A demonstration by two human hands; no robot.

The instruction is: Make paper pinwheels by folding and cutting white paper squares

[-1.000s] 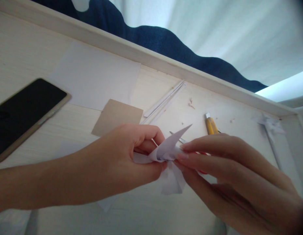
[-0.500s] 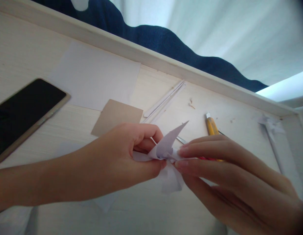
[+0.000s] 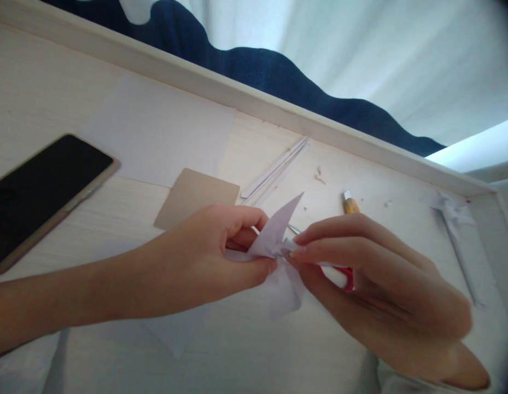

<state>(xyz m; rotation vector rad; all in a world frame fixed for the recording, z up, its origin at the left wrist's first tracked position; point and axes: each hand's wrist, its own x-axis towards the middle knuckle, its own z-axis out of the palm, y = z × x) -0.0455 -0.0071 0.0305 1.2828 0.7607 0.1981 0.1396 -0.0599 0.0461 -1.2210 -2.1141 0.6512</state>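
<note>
My left hand (image 3: pixel 204 257) and my right hand (image 3: pixel 377 284) meet above a pale wooden table (image 3: pixel 40 93). Between them is a small folded white paper piece (image 3: pixel 278 235) with one pointed flap sticking up. The thumb and fingers of my left hand pinch its left side. My right fingertips pinch its right side, with the other fingers curled. Another flap of the paper hangs down below my fingers.
A black phone (image 3: pixel 44 191) lies at the left. A white sheet (image 3: pixel 159 131), a brown card square (image 3: pixel 196 197) and thin paper strips (image 3: pixel 274 169) lie behind my hands. A yellow cutter (image 3: pixel 350 203) and red-handled scissors (image 3: pixel 347 273) are partly hidden by my right hand. A paper pinwheel (image 3: pixel 453 213) lies far right.
The folded paper and both hands shifted slightly left and up. My right fingers curled in more around the paper, and now cover more of the yellow cutter.
</note>
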